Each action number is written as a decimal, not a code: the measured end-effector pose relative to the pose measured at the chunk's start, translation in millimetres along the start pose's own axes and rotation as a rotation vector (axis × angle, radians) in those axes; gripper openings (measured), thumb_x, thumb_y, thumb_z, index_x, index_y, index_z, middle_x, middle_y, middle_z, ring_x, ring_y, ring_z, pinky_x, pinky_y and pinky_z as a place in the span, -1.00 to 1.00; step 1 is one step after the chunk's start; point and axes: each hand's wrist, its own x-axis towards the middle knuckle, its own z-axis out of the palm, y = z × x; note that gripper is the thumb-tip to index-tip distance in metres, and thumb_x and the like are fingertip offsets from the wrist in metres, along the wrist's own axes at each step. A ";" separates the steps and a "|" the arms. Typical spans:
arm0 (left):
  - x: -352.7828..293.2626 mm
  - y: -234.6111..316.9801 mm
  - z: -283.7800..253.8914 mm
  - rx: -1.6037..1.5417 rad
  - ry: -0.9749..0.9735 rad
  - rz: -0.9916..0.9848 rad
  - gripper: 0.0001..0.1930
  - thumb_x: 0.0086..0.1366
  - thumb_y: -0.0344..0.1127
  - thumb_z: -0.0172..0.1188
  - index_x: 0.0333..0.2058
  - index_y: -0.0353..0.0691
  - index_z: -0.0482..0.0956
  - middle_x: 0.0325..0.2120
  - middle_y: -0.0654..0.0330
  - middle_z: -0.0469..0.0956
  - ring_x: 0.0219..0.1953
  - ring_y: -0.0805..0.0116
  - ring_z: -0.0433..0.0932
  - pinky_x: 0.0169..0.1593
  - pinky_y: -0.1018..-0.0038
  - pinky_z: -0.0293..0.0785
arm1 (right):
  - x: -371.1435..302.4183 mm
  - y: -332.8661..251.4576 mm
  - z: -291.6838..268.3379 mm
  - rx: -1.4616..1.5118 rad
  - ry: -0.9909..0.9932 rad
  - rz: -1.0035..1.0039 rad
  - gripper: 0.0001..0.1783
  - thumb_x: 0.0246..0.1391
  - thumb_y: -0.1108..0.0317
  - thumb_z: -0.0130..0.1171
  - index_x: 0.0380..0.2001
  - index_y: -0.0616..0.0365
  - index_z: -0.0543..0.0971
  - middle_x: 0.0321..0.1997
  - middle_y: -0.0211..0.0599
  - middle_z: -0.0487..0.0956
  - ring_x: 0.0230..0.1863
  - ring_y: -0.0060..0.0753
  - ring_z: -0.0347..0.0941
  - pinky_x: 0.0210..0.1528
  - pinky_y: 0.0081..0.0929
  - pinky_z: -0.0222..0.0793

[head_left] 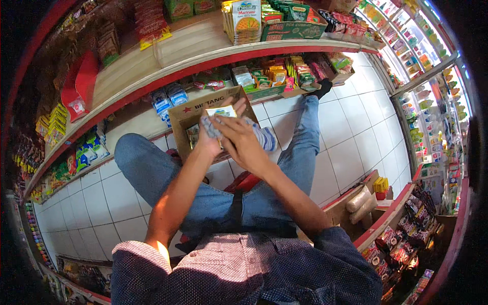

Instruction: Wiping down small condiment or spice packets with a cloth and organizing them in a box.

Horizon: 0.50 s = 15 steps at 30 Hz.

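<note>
My left hand point(208, 136) holds a small white-and-yellow packet point(222, 112) over an open cardboard box, its fingers reaching out behind the packet. Across the packet's near side lies my right hand point(240, 138), its fingers pressed close to the left hand. A blue-and-white striped cloth point(264, 138) sticks out from beneath the right hand. Patterned greyish fabric also shows by the left palm, and whether it is the same cloth is hard to see. Inside the cardboard box point(190, 110) between my knees, a few packets are partly visible. The hands cover much of the box's inside.
A shelf point(193, 56) with a red edge curves across the front, carrying packets and a green carton point(295, 29). Below it stand boxes of sachets point(277, 76) and blue packets point(170, 99). White floor tiles point(351, 132) lie around my legs. Stocked racks point(432, 101) rise at right.
</note>
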 end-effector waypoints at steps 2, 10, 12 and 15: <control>3.0 11.2 0.7 -0.014 -0.015 0.019 -0.18 0.48 0.36 -0.44 0.40 -0.20 0.16 0.41 -0.09 0.19 0.44 0.05 0.17 0.44 0.09 0.14 | -4.0 2.0 -10.0 0.053 -0.181 -0.055 -0.40 0.11 0.55 0.18 0.25 -0.05 0.52 0.29 -0.12 0.49 0.19 0.02 0.39 0.28 -0.13 0.27; 12.4 19.8 1.6 -0.014 -0.041 0.072 -0.05 0.41 0.45 -0.42 0.45 -0.29 0.03 0.44 -0.05 0.13 0.48 0.06 0.10 0.46 0.05 0.08 | -11.1 -13.7 6.7 -0.044 -0.033 -0.084 -0.32 -0.04 0.61 0.28 0.21 -0.09 0.57 0.30 -0.28 0.50 0.23 -0.03 0.35 0.29 -0.20 0.31; 8.8 19.2 6.1 -0.023 -0.046 0.055 -0.05 0.42 0.45 -0.45 0.44 -0.27 0.05 0.43 -0.08 0.13 0.47 0.04 0.13 0.45 0.04 0.10 | -15.5 2.5 7.3 -0.080 -0.033 -0.111 -0.28 -0.09 0.62 0.30 0.22 -0.10 0.57 0.31 -0.30 0.48 0.20 -0.06 0.36 0.29 -0.19 0.31; 9.7 21.5 9.9 -0.010 -0.023 0.096 -0.01 0.40 0.48 -0.55 0.43 -0.32 0.05 0.39 -0.13 0.19 0.42 0.00 0.22 0.44 0.03 0.14 | -19.0 19.3 5.1 -0.157 0.072 0.118 -0.28 -0.10 0.63 0.30 0.21 -0.09 0.58 0.31 -0.32 0.48 0.20 -0.10 0.37 0.27 -0.20 0.31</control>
